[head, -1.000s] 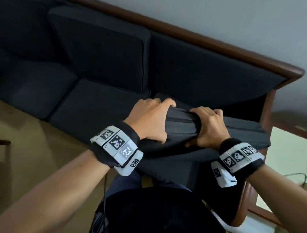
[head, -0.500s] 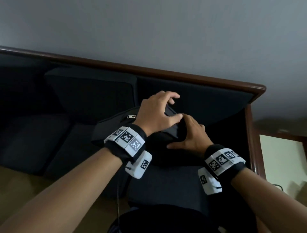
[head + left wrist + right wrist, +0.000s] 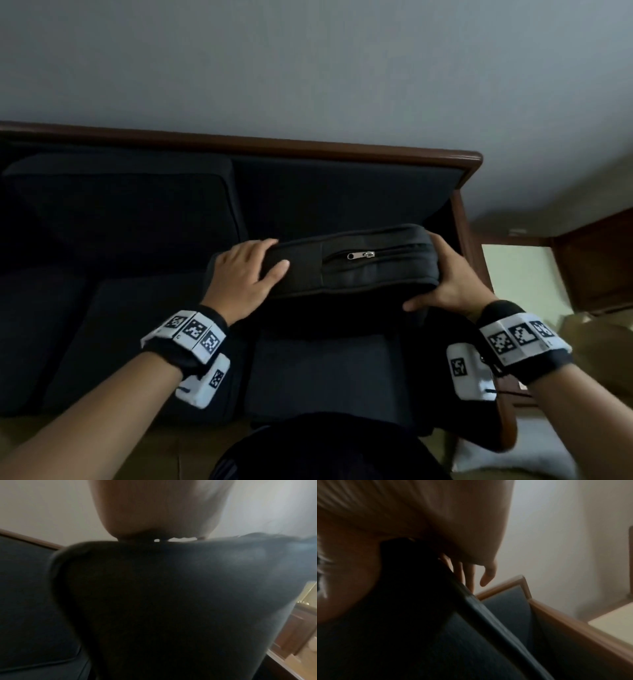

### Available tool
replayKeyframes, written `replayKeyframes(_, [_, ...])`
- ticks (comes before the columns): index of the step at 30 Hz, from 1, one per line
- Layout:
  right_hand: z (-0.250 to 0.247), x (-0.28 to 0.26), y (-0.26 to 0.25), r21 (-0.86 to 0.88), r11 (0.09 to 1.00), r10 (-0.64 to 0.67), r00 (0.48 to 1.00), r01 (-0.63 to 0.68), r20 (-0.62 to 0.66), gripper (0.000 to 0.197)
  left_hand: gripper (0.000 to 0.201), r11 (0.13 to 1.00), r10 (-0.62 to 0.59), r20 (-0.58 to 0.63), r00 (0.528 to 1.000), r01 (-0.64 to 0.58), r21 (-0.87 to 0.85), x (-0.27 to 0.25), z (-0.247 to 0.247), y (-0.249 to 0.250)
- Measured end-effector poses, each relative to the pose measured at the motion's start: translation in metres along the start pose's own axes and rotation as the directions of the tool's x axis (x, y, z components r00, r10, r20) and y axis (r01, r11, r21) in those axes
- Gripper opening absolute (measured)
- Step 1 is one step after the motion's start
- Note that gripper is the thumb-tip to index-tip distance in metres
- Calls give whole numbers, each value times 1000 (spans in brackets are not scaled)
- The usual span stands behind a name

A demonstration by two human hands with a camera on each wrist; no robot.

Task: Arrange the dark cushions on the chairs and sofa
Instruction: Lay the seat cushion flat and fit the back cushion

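Note:
In the head view a dark cushion (image 3: 359, 270) with a silver zipper along its upper edge stands on edge over the right seat (image 3: 318, 373) of the dark sofa. It is a little in front of the backrest (image 3: 342, 192). My left hand (image 3: 253, 267) grips its left end, fingers over the top and thumb on the front. My right hand (image 3: 445, 281) grips the right end, thumb along the lower front, fingers hidden behind. The left wrist view is filled by the cushion (image 3: 171, 601). In the right wrist view, fingers (image 3: 488, 577) reach past the cushion (image 3: 402, 615).
Another dark back cushion (image 3: 120, 205) leans against the sofa's backrest to the left. A wooden rail (image 3: 274, 144) tops the sofa, with a wooden armrest (image 3: 462, 219) at its right end. A pale side table (image 3: 513, 274) stands beyond the armrest against the grey wall.
The cushion was bunched in both hands low in front of me. It now stands on edge, zipper side up, over the right seat, and my hands have spread apart to its two ends.

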State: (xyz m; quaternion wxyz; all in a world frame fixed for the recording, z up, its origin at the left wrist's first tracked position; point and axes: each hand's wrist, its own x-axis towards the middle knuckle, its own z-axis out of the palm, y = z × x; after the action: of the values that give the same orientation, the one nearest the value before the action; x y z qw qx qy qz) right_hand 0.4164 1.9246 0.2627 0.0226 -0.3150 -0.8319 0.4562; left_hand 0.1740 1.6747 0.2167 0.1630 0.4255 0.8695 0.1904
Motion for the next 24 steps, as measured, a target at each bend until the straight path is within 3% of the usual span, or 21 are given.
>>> replayKeyframes(1, [-5, -1, -4, -82, 997, -3, 1000, 0, -31, 134, 78, 1000, -9, -28, 1000, 9, 29, 0, 3, -1])
replayKeyframes(4, [-11, -3, -37, -409, 913, -61, 993, 15, -99, 116, 72, 995, 18, -93, 995, -8, 101, 5, 17, 21])
replayKeyframes(7, [6, 4, -73, -650, 747, -150, 988, 137, 36, 114, 77, 984, 105, -37, 994, -98, 149, 14, 25, 62])
replayKeyframes(10, [32, 18, -77, -700, 694, 2, 972, 167, 233, 131, 83, 935, 332, 76, 940, -339, 109, 21, 31, 105])
replayKeyframes(13, [21, 13, -49, -738, 673, 160, 962, 59, 223, 143, 80, 862, 469, 110, 876, -481, 161, 21, 35, 127])
replayKeyframes(15, [7, 4, -29, -763, 644, 183, 960, 44, 210, 146, 90, 889, 427, 148, 892, -444, 113, 18, 36, 116])
replayKeyframes(17, [2, -5, -16, -776, 628, 173, 962, 58, 212, 141, 96, 890, 454, 74, 888, -455, -9, 7, 35, 96])
replayKeyframes(20, [13, -13, -3, -793, 601, 51, 985, 103, 166, 124, 106, 863, 472, 38, 881, -453, -221, -9, 40, 59])
replayKeyframes(22, [17, -18, 2, -784, 612, -29, 994, 99, 103, 116, 119, 882, 395, 87, 914, -351, -316, -18, 47, 38])
replayKeyframes(24, [18, -24, 5, -776, 624, -54, 996, 92, 75, 112, 127, 907, 251, 166, 954, -171, -385, -27, 59, 25])
